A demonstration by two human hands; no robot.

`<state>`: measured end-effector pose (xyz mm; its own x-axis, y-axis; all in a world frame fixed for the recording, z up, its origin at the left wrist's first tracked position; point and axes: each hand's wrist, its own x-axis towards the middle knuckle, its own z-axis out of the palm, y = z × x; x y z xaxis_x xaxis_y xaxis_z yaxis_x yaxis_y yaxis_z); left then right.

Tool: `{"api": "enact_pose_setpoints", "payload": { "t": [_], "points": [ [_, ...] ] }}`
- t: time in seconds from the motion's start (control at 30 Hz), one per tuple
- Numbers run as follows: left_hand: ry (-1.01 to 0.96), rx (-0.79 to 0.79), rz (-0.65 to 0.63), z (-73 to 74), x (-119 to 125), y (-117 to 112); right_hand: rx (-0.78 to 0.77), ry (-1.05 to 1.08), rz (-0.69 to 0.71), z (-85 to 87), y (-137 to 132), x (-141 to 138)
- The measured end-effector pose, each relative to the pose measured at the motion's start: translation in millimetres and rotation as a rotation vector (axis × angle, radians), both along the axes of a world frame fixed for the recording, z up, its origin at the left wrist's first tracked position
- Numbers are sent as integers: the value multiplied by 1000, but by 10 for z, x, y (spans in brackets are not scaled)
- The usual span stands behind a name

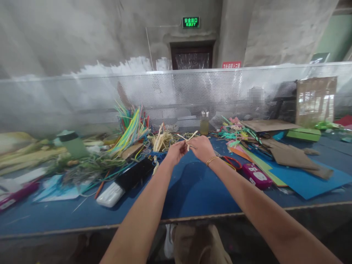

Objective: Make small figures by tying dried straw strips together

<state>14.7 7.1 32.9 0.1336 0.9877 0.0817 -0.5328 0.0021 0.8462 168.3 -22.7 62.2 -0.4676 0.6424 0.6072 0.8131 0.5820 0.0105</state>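
Observation:
Both arms reach out over a blue table (192, 190). My left hand (175, 151) and my right hand (201, 147) meet above its middle, and both pinch pale straw strips (188, 138) that cross between the fingertips. A gold bracelet (211, 160) circles my right wrist. Just beyond the hands lies a heap of pale straw strips (162, 140).
A bundle of coloured strips (131, 128) and a green bottle (72, 143) lie left. A black-and-white case (125, 181) sits near front left. Red scissors (233, 162), a pink box (256, 176), coloured paper sheets (299, 176) and cardboard (291, 156) lie right. A perforated metal screen (192, 95) backs the table.

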Motion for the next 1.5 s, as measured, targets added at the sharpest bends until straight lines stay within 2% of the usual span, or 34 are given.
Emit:
{"api": "enact_pose_setpoints", "payload": {
  "t": [0.2,0.37,0.53,0.7,0.83,0.97,1.17,1.37,1.5],
  "points": [
    [76,4,38,-126,-35,45,16,82,-35,-225,101,-54],
    [144,47,75,-165,-6,84,33,226,-53,-325,126,-77],
    [289,112,88,-167,14,65,-92,618,-26,-438,215,-89],
    [353,154,64,-168,32,65,-339,1074,106,-542,314,-108],
    [381,180,32,-167,36,51,-416,1286,147,-583,338,-144],
    [410,191,30,-159,51,11,-432,1359,126,-607,330,-172],
    [444,208,108,-158,89,-16,-476,1396,125,-587,290,-187],
    [460,247,181,-174,114,-20,-495,1380,90,-582,280,-174],
    [449,237,177,-171,128,-24,-489,1353,78,-625,299,-177]
  ]
}}
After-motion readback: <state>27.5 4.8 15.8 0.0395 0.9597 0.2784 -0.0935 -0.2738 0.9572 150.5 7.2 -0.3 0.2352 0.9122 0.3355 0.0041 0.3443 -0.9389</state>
